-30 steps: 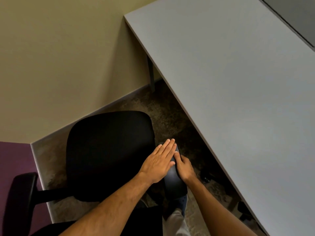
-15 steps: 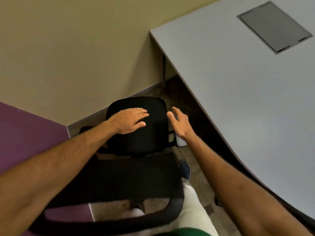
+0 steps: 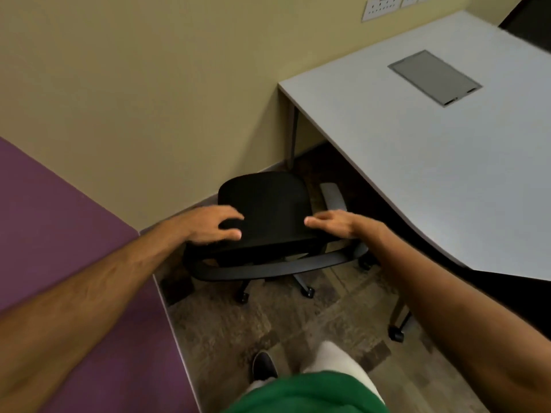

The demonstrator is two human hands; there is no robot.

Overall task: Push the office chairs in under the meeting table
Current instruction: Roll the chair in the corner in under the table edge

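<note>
A black office chair (image 3: 265, 204) on castors stands in the corner beside the meeting table (image 3: 447, 180), its backrest toward me. Its grey right armrest (image 3: 333, 195) lies close to the table's curved edge. My left hand (image 3: 213, 225) is at the left end of the backrest's top edge and my right hand (image 3: 335, 223) at the right end. Both have fingers apart and hold nothing. I cannot tell whether they touch the backrest.
A beige wall runs behind the chair and a purple wall (image 3: 59, 234) closes the left side. The table has a grey cable hatch (image 3: 435, 77) and a castor leg (image 3: 396, 335) near my right arm. Wall sockets (image 3: 384, 7) sit above. My shoe (image 3: 264, 366) is on patterned carpet.
The view has pulled back and the chair now stands farther from me. My hands have left the seat and armrest and are now at the top of the backrest.
</note>
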